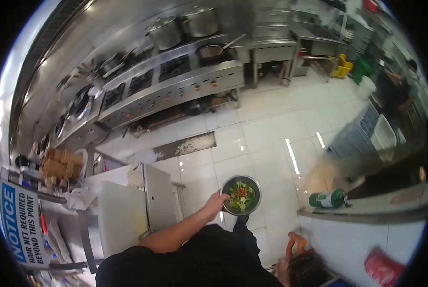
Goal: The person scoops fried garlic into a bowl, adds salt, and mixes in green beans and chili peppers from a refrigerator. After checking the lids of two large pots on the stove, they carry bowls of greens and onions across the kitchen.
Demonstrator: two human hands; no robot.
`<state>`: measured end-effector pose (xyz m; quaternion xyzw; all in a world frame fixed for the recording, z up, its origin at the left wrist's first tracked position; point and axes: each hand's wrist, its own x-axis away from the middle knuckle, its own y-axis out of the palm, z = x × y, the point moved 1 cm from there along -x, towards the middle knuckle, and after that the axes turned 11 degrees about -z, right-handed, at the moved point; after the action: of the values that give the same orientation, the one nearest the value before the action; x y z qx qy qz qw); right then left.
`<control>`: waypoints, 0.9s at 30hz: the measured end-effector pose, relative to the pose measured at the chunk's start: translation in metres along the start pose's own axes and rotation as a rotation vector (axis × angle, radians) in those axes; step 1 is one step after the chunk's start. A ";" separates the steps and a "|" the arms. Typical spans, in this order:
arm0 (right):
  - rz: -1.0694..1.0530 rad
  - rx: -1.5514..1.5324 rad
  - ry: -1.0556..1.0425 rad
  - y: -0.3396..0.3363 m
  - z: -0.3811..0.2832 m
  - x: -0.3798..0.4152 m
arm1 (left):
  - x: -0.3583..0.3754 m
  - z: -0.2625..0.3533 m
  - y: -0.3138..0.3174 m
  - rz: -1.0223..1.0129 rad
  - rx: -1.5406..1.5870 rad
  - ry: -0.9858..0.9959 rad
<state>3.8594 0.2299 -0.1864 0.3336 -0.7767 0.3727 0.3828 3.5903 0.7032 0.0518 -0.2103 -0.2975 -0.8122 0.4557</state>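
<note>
My left hand (215, 204) grips the rim of a round metal bowl (253, 183) and holds it out over the white tiled floor. The bowl holds chopped greens with red pieces (241, 195). My bare left forearm reaches to it from my dark-clothed body at the bottom of the view. At the bottom edge a small part of what seems to be my right hand (282, 272) shows beside orange stick-shaped pieces (295, 245) and a dark tray (312, 270). Its fingers are hidden.
A steel table with a white cutting board (120, 217) stands to my left. A long stove range (175, 81) with pots lines the far wall. A green bottle (326, 199) lies on the counter at right. A person in dark clothes (395, 93) works far right, near blue crates (355, 138).
</note>
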 end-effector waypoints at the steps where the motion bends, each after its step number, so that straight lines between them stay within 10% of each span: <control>1: 0.025 0.077 -0.053 -0.009 -0.037 -0.038 | -0.005 0.011 -0.020 0.049 0.012 0.029; 7: -0.085 0.123 -0.340 -0.044 -0.306 -0.224 | -0.004 0.060 -0.116 0.453 0.231 0.204; 14: -0.295 0.279 -0.637 0.138 -0.617 -0.181 | -0.044 0.082 -0.193 0.621 0.382 0.233; 20: -0.397 0.755 -0.730 0.260 -0.675 -0.109 | -0.111 0.129 -0.253 0.554 0.453 0.217; 27: -0.238 1.075 -0.339 0.293 -0.689 -0.118 | -0.162 0.185 -0.320 0.576 0.555 0.348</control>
<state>3.9193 0.9786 -0.0856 0.6215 -0.4859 0.6106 0.0691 3.4065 1.0586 -0.0047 -0.0144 -0.3523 -0.5646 0.7463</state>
